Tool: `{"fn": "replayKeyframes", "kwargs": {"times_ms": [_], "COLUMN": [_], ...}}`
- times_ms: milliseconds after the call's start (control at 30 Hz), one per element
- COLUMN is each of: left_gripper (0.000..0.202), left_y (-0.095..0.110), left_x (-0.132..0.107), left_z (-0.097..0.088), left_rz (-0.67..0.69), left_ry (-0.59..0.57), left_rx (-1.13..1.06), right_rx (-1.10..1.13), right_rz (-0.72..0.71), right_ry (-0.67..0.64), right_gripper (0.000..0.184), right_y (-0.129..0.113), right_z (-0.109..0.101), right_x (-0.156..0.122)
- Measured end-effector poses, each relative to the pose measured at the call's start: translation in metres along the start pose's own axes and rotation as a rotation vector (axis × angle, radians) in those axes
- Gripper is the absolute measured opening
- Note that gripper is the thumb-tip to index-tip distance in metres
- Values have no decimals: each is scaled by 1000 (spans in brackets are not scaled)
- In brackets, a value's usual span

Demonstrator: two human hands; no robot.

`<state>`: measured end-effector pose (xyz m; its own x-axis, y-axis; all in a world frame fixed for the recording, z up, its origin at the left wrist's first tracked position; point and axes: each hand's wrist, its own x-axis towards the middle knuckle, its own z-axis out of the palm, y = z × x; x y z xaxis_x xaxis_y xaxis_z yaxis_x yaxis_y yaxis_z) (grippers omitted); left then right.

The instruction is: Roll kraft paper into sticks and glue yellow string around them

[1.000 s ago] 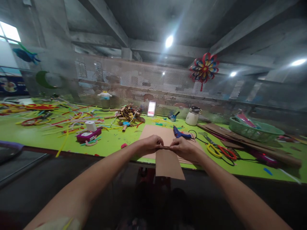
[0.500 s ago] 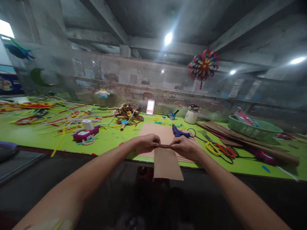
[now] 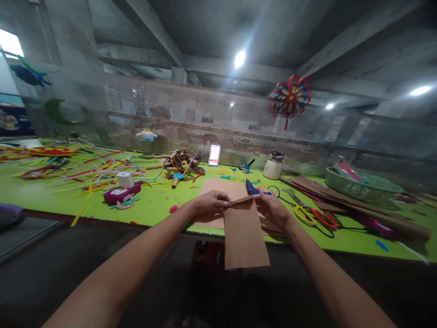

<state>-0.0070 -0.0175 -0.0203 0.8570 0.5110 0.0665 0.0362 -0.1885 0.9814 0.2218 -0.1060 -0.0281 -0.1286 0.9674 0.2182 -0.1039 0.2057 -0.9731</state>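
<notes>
A piece of brown kraft paper (image 3: 245,237) hangs down from between my two hands, past the table's front edge. Its top edge looks folded or rolled into a narrow strip. My left hand (image 3: 214,202) pinches the left end of that strip, and my right hand (image 3: 271,207) grips the right end, slightly higher. Under my hands lies a larger light-brown sheet (image 3: 215,186) on the green table. Just beyond my right hand rests a blue hot glue gun (image 3: 251,187), partly hidden by my fingers.
Scissors with yellow and red handles (image 3: 305,216) lie to the right, near brown cardboard strips (image 3: 317,196) and a green basket (image 3: 365,187). At left are a purple box (image 3: 119,193) and scattered coloured strips. A white jug (image 3: 272,167) and a bundle of brown rolls (image 3: 180,166) stand behind.
The kraft paper has tilted, its right end rising, and more of it shows below my hands. My right hand has shifted slightly to the right.
</notes>
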Motion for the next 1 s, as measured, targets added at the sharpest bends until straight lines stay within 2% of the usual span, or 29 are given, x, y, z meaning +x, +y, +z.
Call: {"fn": "replayKeyframes", "kwargs": {"times_ms": [67, 233, 333, 433, 500, 567, 633, 700, 767, 900, 1000], "left_gripper": [28, 24, 32, 36, 36, 35, 35, 39, 44, 38, 31], "left_y": [8, 24, 22, 15, 11, 12, 18, 25, 29, 20, 4], "left_x": [-4, -6, -5, -4, -5, -5, -5, -3, 2, 16, 23], "left_z": [9, 30, 40, 46, 43, 36, 24, 12, 6, 9, 13], "left_rz": [20, 56, 42, 63, 72, 60, 57, 63, 28, -15, -25], "left_ry": [-24, -157, -188, -172, -152, -84, 23, 87, 67, 51, 87], "left_rx": [-119, -340, -416, -400, -321, -219, -142, -73, 102, 682, 808], "right_rx": [16, -218, -263, -299, -351, -423, -511, -608, -701, -865, -926], "right_rz": [-46, -48, -166, -291, -322, -294, -191, -49, 58, 79, 48], "right_ry": [-15, -185, -232, -258, -264, -261, -307, -408, -500, -530, -504], "right_gripper": [33, 30, 26, 19, 16, 16, 17, 20, 21, 20, 22], "right_y": [-9, -29, -41, -50, -53, -54, -52, -46, -38, -16, -3], "right_z": [4, 23, 34, 40, 41, 39, 34, 28, 20, 7, 5], "right_x": [-3, -9, -10, -13, -16, -16, -11, -1, 14, 45, 57]}}
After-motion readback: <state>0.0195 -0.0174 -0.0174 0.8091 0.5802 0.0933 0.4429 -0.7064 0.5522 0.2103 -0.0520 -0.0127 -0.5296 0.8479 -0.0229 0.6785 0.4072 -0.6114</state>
